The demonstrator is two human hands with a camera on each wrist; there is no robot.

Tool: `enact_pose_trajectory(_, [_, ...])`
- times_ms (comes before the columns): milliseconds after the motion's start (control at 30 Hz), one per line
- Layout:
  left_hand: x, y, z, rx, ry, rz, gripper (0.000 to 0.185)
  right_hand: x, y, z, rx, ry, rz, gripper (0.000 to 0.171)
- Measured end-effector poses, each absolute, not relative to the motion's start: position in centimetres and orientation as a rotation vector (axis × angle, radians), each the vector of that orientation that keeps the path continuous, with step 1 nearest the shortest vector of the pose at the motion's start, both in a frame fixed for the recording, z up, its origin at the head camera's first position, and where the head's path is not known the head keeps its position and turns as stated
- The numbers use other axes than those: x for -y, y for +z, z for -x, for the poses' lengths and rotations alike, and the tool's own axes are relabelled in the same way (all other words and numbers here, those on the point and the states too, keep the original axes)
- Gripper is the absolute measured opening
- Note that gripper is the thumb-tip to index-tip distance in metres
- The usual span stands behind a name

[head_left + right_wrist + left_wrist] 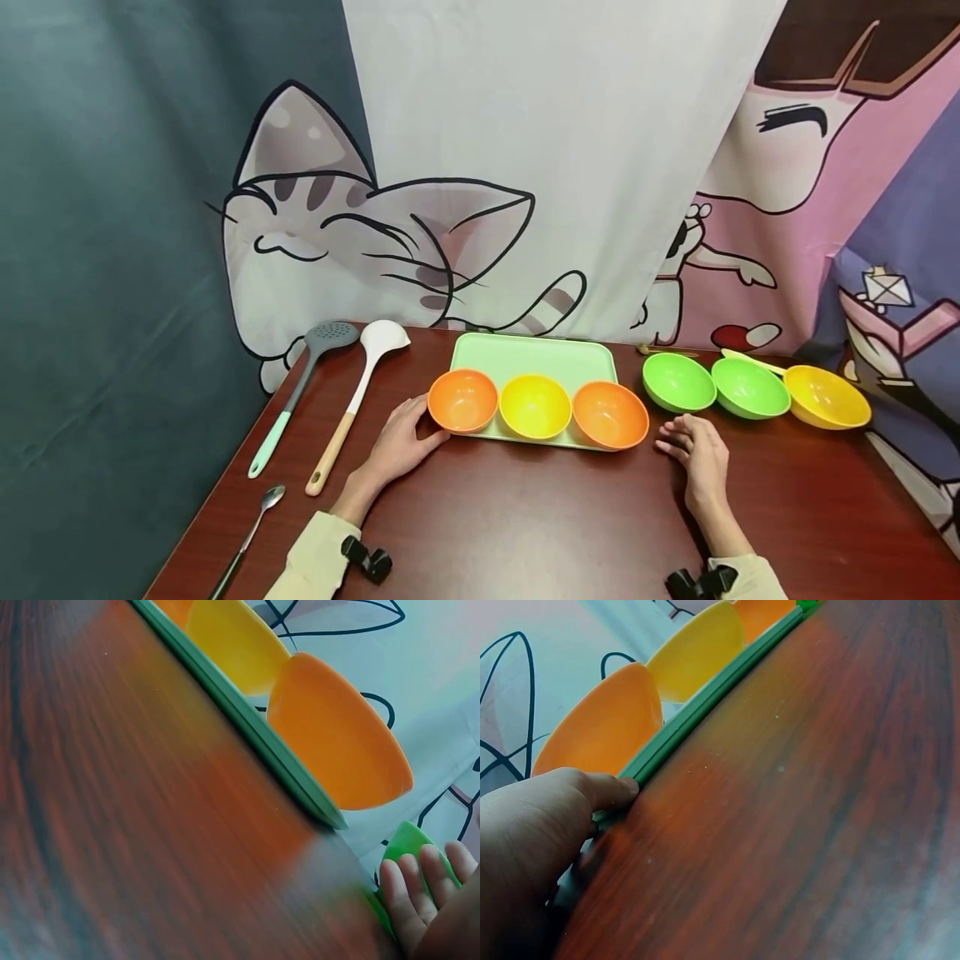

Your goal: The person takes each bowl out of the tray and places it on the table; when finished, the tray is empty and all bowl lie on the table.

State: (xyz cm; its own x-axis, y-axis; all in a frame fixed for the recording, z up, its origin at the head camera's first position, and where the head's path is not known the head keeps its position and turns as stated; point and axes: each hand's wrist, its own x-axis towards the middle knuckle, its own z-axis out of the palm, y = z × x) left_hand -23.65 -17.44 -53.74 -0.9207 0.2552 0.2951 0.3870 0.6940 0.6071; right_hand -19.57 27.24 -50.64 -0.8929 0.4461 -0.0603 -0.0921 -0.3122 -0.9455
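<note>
A light green tray [532, 352] bears a row of three bowls: an orange bowl [462, 402] at left, a yellow bowl [536, 407] in the middle and another orange bowl [611, 415] at right. My left hand [401, 442] is at the tray's front left corner, beside the orange bowl. In the left wrist view its thumb [611, 790] lies against the tray's edge; the other fingers are mostly hidden. Right of the tray, my right hand [699, 458] hovers with loosely bent fingers and nothing in them, just in front of a green bowl [678, 383].
At right stand another green bowl [750, 388] and a yellow bowl [827, 397], with a yellow utensil handle [752, 361] behind. At left lie a grey slotted turner [303, 379], a white ladle [362, 392] and a metal spoon [258, 521]. A printed curtain [570, 167] backs the table.
</note>
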Motion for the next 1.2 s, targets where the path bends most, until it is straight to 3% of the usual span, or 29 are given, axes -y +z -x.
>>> enact_pose_trajectory(200, [17.6,-54.0,23.4,2.763,-1.053,0.499,0.068,-26.3,-51.4,19.1,1.725,2.267,0.373,0.021])
enact_pose_trajectory(600, [17.5,-54.0,23.0,2.78,-1.077,0.486,0.069,-23.9,-51.2,20.5,2.044,2.096,0.5,0.046])
enact_pose_trajectory(1000, [17.5,-53.9,23.1,2.738,-1.042,0.518,0.068,-23.7,-51.5,21.0,2.049,2.023,0.557,0.042])
enact_pose_trajectory(1200, [17.6,-53.6,23.6,2.724,-1.034,0.52,0.069,-23.1,-51.3,22.1,2.081,1.88,0.525,0.029])
